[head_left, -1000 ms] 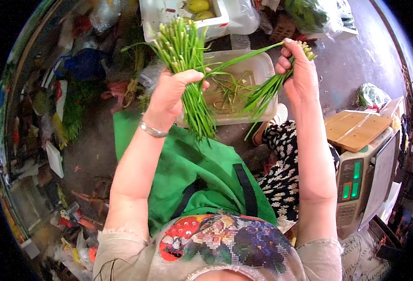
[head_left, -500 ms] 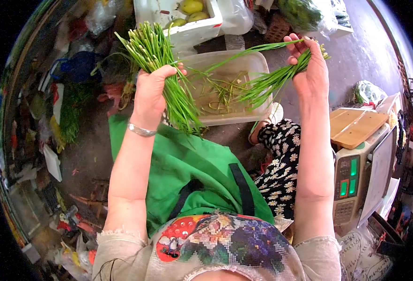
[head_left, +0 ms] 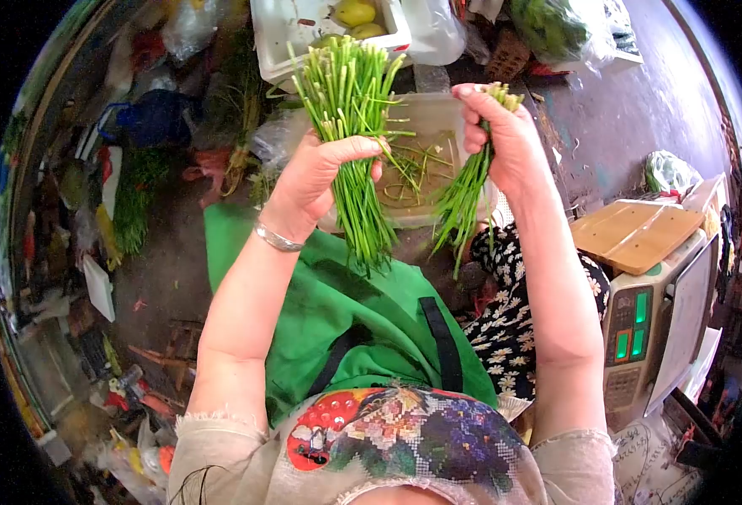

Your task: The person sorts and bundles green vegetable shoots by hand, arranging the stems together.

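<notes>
My left hand [head_left: 319, 172] is wrapped round a thick bunch of long green stalks [head_left: 346, 93], pale cut ends up and leafy tips hanging down. A few stalks stick out sideways by its thumb. In my right hand [head_left: 506, 139] is a smaller bunch of the same stalks [head_left: 465, 198], its tips pointing down and to the left. Between and behind both hands sits a pale plastic tub [head_left: 442, 109] with loose green and yellowish bits on its bottom.
A white foam box [head_left: 274, 42] with yellow-green fruit stands beyond the tub. At the right is a scale [head_left: 632, 316] with a wooden board [head_left: 636, 231] on it. Bagged greens [head_left: 556, 29] lie at the top right. Plastic bags and clutter line the left side.
My right hand has moved left, towards the left bunch. The stalks that stretched from its fingertips across the tub no longer span the gap. My left hand has shifted slightly right, its bunch more upright.
</notes>
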